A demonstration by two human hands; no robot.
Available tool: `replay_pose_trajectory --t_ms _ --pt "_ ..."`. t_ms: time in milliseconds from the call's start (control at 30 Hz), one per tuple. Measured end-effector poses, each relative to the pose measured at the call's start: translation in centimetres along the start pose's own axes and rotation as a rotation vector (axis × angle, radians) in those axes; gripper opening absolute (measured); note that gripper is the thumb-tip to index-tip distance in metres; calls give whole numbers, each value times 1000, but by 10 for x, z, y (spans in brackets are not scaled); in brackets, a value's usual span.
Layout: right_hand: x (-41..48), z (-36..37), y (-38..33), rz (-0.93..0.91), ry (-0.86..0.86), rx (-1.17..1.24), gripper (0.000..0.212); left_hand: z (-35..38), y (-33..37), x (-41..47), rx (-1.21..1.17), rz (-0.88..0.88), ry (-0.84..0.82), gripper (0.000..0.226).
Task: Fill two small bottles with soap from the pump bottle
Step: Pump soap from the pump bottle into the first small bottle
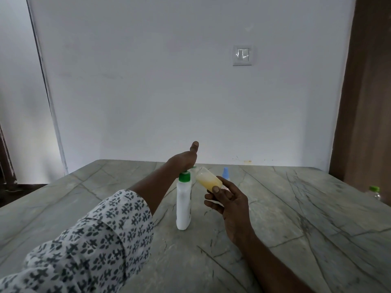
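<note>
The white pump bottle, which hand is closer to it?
Left. The left hand rests on the green top of the pump bottle; the right hand holds a small bottle beside it, to its right.

White green-collared pump bottle (183, 206), small blue-capped bottle (225, 173) and green-capped clear bottle (375, 192) stand on a veined grey stone table (296, 229).

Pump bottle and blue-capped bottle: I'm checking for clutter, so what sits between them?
In the head view, the partly filled small bottle, held tilted in the right hand, lies between them; the table beneath it looks bare.
</note>
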State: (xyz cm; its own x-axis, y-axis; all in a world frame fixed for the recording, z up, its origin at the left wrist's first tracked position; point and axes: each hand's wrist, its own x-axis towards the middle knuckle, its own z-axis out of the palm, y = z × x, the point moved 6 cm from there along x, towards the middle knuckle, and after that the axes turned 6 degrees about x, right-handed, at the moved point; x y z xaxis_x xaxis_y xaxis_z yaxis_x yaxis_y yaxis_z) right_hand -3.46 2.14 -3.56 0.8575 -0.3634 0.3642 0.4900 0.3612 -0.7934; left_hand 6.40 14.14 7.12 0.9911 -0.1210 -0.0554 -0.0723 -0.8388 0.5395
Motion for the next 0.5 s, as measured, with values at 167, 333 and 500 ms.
replay_pose_trajectory --t_ms 167,333,500 --pt "1 2 -1 -5 -12 -1 32 -3 3 -4 -10 10 -24 86" --pt "2 4 -3 -10 -7 20 32 -9 9 -4 28 22 -14 87" --pt "2 5 -3 -6 -5 22 32 -8 8 -4 1 11 -27 86"
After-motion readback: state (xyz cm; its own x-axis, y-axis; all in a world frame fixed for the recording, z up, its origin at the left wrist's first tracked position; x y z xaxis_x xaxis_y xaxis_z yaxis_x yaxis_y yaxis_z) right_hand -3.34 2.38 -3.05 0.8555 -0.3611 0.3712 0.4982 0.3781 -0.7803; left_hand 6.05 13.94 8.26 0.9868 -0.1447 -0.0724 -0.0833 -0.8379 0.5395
